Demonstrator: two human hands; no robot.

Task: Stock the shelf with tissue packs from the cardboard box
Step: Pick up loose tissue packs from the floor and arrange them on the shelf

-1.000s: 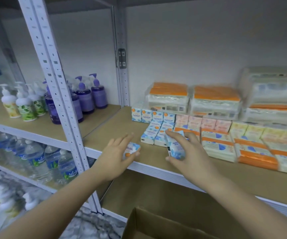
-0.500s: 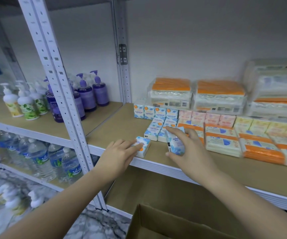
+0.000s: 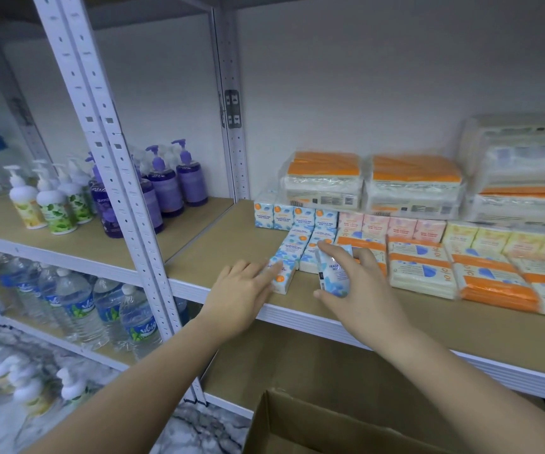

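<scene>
We are in the placing step. Our left hand (image 3: pixel 243 291) lies open, fingertips touching a blue tissue pack (image 3: pixel 281 273) on the shelf (image 3: pixel 297 314) edge. Our right hand (image 3: pixel 359 283) grips another pack (image 3: pixel 334 273) upright, just right of it. Next, we judge, we set it beside the first. The cardboard box (image 3: pixel 313 427) waits below the shelf.

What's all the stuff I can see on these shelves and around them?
Small blue tissue packs: several, blue and white, left end of the tissue shelf.
Pink tissue packs: a row, beside the blue ones.
Yellow tissue packs: a row, further right.
Orange-and-white bundles: stacked at the back.
Flat orange-banded packs: front right.
Purple pump bottles: several, left shelf.
White pump bottles: several, left of the purple ones.
Water bottles: many, clear, lower left shelf.
Cardboard box: one, brown, bottom.
Left hand: touching a blue pack.
Right hand: holding a blue pack.
</scene>
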